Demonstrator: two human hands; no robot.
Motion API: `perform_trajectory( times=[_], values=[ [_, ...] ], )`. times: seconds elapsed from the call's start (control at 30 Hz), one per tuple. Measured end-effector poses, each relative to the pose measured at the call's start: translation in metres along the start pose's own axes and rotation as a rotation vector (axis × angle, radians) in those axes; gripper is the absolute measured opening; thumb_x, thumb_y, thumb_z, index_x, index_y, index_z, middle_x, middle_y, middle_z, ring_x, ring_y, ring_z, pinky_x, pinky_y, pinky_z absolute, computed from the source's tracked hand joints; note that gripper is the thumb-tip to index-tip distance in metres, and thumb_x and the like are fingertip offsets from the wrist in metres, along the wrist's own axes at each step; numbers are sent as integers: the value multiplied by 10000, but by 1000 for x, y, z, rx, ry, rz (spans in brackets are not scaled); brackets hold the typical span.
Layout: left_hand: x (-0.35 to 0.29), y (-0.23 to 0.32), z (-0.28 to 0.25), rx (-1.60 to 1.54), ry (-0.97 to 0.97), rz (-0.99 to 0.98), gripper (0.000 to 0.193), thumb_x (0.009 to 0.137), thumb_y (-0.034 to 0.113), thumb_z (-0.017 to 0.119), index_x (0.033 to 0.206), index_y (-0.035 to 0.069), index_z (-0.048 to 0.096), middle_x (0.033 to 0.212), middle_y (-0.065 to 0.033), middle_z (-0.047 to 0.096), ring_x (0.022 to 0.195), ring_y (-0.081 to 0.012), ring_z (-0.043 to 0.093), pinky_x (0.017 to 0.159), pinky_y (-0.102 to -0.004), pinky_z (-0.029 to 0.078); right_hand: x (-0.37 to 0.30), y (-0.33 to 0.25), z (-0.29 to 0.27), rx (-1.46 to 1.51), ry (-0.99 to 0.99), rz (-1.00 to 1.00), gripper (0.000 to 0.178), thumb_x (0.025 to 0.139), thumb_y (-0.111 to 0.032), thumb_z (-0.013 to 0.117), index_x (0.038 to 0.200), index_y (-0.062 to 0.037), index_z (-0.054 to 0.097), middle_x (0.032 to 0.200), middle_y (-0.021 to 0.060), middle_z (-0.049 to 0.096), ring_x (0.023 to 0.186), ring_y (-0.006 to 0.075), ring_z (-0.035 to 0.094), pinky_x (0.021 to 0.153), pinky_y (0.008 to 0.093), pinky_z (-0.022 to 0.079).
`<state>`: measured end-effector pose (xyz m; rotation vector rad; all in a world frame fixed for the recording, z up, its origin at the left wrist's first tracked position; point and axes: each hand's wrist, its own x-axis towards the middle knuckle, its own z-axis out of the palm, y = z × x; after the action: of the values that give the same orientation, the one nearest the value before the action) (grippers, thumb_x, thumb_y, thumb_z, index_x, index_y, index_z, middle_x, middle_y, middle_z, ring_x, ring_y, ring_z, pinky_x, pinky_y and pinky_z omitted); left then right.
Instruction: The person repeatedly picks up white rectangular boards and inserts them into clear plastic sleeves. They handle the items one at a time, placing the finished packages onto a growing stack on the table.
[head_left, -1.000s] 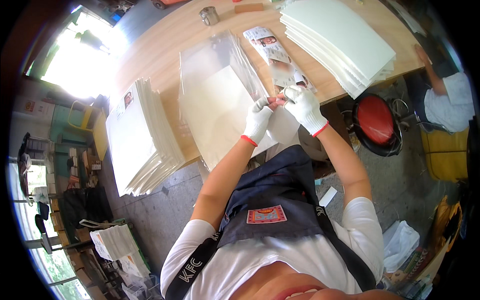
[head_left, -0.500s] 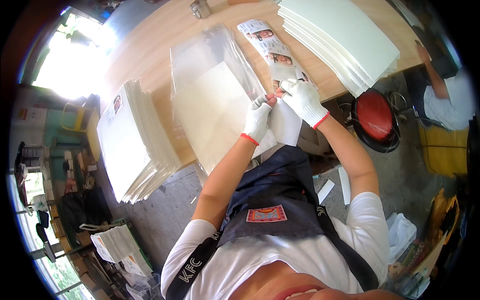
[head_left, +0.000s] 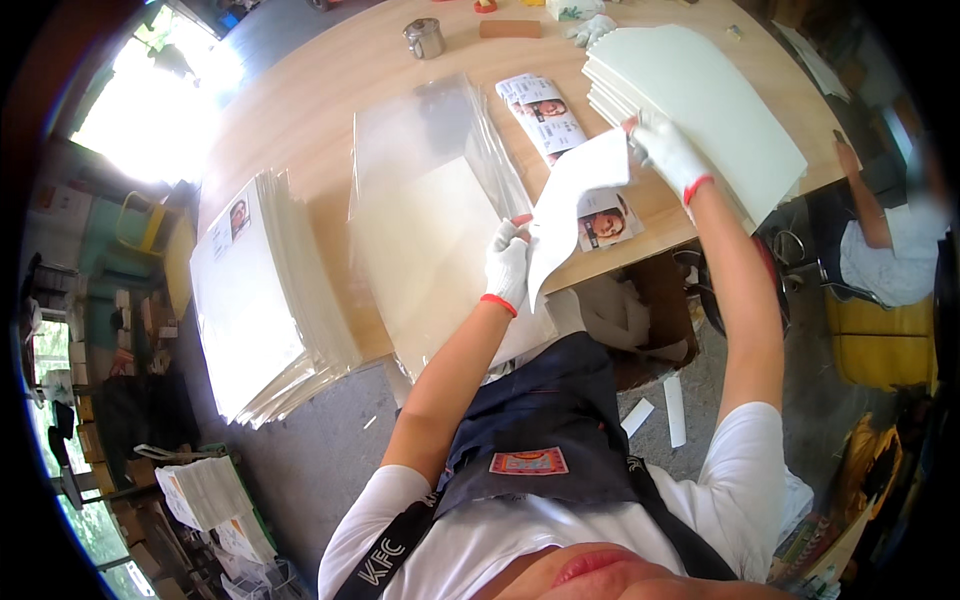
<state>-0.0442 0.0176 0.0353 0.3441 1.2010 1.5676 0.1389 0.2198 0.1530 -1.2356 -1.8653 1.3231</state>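
White knit gloves with red cuffs cover both my hands, leaving some fingertips bare. A curved white paper strip [head_left: 580, 180] hangs between them. At its lower left edge my left hand [head_left: 508, 262] is closed on the strip, over a cream sheet [head_left: 425, 235]. My right hand [head_left: 668, 158] pinches the strip's upper right end, beside a stack of pale boards [head_left: 705, 110]. Printed labels with a portrait [head_left: 545, 112] lie on the table beyond the strip, partly hidden by it. Another printed label [head_left: 606, 224] shows below the strip.
Clear plastic sleeves [head_left: 430, 120] lie mid-table [head_left: 310, 120]. A thick pile of plastic-wrapped sheets [head_left: 250, 300] stands at the left. A metal cup [head_left: 424, 38] is at the back. Below the front edge sits a carton with paper scraps [head_left: 615, 310]. Another person's arm [head_left: 865, 195] rests at the right.
My hands were close together at the labels; now they are apart. My right hand has moved up and right, stretching the white strip out between both hands.
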Motion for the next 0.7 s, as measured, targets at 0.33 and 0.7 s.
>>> perform_trajectory(
  times=[0.33,0.7],
  values=[
    [6,21,20,419,-121,-22,449,873,76,480,1319,124,453,908,-67,615,765,-127,573,630,-263,477,36,-91,9,29,192,-424,202,929,-267,524,934,-73,582,750,5,620,617,78,587,590,222,482],
    [-65,51,-96,852,34,761,233,794,-67,538,986,31,627,1005,-120,624,821,-262,597,724,-321,488,18,-5,213,-209,-165,-862,90,865,-102,569,906,-64,500,778,132,550,711,314,578,627,357,455]
  ],
)
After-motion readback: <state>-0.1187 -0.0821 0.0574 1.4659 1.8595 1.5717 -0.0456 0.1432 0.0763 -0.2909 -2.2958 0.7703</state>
